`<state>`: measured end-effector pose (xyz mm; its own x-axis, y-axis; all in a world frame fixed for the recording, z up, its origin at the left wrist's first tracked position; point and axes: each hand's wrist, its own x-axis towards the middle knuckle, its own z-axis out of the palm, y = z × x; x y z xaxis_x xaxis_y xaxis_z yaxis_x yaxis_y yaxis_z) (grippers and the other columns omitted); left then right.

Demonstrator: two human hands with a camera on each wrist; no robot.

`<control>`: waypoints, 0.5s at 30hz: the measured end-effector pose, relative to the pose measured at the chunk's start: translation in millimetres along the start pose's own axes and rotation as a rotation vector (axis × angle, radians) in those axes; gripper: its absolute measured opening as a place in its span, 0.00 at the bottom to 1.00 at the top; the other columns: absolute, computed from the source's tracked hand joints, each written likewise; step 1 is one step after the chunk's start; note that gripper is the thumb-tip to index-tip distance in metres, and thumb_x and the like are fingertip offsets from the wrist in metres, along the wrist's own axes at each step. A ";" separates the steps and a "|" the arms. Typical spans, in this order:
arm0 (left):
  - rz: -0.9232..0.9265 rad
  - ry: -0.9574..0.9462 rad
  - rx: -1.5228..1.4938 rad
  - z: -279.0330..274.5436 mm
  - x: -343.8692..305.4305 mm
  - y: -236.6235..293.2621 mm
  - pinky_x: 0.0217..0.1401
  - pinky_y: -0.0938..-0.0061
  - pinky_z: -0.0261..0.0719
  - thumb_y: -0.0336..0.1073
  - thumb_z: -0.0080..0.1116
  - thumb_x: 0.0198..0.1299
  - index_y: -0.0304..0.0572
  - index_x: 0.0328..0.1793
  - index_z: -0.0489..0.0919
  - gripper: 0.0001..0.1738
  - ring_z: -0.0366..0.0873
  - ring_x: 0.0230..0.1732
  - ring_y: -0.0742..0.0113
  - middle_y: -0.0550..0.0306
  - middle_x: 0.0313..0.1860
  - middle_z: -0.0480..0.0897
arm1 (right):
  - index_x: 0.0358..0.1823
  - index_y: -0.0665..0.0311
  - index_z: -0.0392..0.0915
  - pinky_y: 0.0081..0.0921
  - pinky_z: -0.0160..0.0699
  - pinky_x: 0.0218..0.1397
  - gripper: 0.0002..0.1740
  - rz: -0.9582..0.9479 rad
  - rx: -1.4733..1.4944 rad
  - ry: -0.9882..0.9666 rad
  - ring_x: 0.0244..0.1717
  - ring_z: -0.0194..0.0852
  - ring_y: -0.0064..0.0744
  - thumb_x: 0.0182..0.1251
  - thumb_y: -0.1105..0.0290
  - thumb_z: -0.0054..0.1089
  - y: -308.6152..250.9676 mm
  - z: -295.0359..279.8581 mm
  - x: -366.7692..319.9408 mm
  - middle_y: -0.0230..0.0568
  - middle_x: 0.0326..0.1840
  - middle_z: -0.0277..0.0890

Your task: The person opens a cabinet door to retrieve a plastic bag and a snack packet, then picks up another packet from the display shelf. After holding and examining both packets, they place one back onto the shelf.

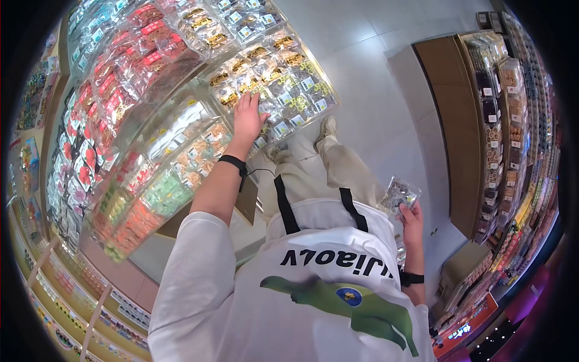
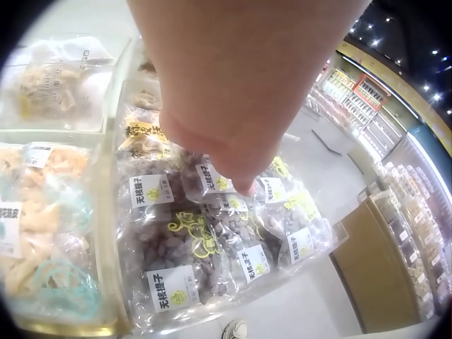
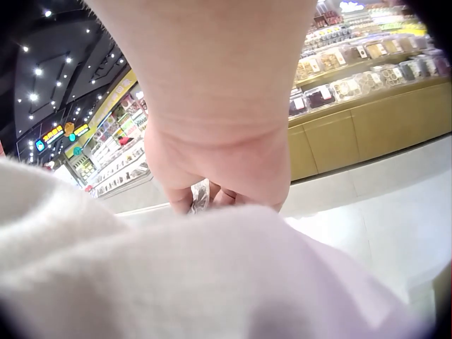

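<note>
In the head view my left hand point(image 1: 248, 119) lies over a display bin point(image 1: 333, 84) of clear bags, with its fingers stretched forward. The left wrist view shows its thumb against a raisin bag point(image 2: 200, 180); the other fingers are hidden behind the hand. Around it lie more dark raisin bags point(image 2: 169, 261) with white labels and yellow-green print. Low at my side, my right hand point(image 1: 412, 222) pinches a clear packet point(image 1: 398, 194) with dark contents by its edge. In the right wrist view the right hand point(image 3: 219, 166) mostly hides that packet point(image 3: 202, 193).
Next to the bin, another compartment holds orange-white dried fruit bags point(image 2: 42, 212). Red-labelled bags point(image 1: 114, 84) are heaped farther left. A brown shelf unit point(image 1: 443, 120) with packaged snacks stands to the right across the grey floor point(image 1: 380, 90). My shoe point(image 1: 327, 127) is close to the bin.
</note>
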<state>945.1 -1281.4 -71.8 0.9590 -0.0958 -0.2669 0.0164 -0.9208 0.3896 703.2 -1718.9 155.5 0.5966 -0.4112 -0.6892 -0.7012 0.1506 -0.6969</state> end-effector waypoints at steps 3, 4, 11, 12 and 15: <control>0.123 0.149 -0.163 -6.0 -23.4 2.5 0.71 0.57 0.68 0.47 0.66 0.59 0.44 0.70 0.70 0.35 0.68 0.70 0.44 0.43 0.72 0.69 | 0.59 0.60 0.74 0.18 0.76 0.37 0.18 -0.050 -0.016 -0.035 0.39 0.76 0.15 0.68 0.72 0.60 -10.5 7.7 3.5 0.28 0.45 0.80; 0.122 0.160 -0.165 -18.1 -33.8 13.4 0.71 0.57 0.68 0.47 0.66 0.59 0.44 0.70 0.70 0.35 0.68 0.70 0.44 0.43 0.72 0.69 | 0.59 0.60 0.74 0.18 0.76 0.37 0.18 -0.060 -0.018 -0.040 0.39 0.76 0.15 0.68 0.72 0.60 -16.8 12.5 4.5 0.28 0.45 0.80; 0.086 -0.743 -1.016 -100.6 -116.4 105.3 0.46 0.70 0.85 0.41 0.66 0.64 0.34 0.70 0.70 0.32 0.84 0.49 0.65 0.48 0.51 0.85 | 0.58 0.62 0.72 0.21 0.84 0.41 0.20 -0.080 -0.146 -0.448 0.38 0.82 0.20 0.65 0.73 0.64 -73.7 99.8 30.3 0.32 0.43 0.82; 0.087 -0.727 -1.017 -106.2 -124.2 113.5 0.46 0.70 0.85 0.41 0.66 0.64 0.34 0.70 0.70 0.32 0.84 0.49 0.65 0.48 0.51 0.85 | 0.57 0.63 0.73 0.21 0.84 0.40 0.19 -0.060 -0.115 -0.511 0.37 0.82 0.21 0.65 0.73 0.65 -87.8 124.9 25.9 0.34 0.43 0.82; -0.081 -0.715 -1.362 -125.7 -137.6 130.1 0.43 0.72 0.85 0.38 0.64 0.64 0.30 0.70 0.67 0.32 0.85 0.46 0.65 0.49 0.47 0.85 | 0.54 0.64 0.75 0.21 0.84 0.40 0.17 -0.017 -0.148 -0.702 0.36 0.83 0.22 0.65 0.70 0.65 -93.1 173.2 25.8 0.36 0.43 0.83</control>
<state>850.9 -1340.4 126.4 0.6179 -0.5857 -0.5246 0.6792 0.0614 0.7314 851.5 -1587.8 168.2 0.6831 0.2706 -0.6784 -0.7056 0.0050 -0.7085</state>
